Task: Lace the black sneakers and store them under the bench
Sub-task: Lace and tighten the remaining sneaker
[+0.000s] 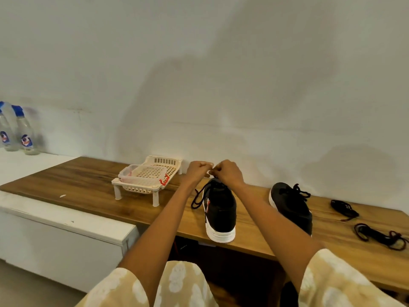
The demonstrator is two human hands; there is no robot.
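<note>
Sneaker sits just below both hands' grip on lace.

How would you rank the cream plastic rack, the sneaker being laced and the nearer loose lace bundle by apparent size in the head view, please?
1. Cream plastic rack and sneaker being laced: too alike to rank.
2. Nearer loose lace bundle: smallest.

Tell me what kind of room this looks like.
Probably a home entryway or utility corner: a wooden bench against a plain wall, two black sneakers on it, and a plastic rack beside them.
</note>
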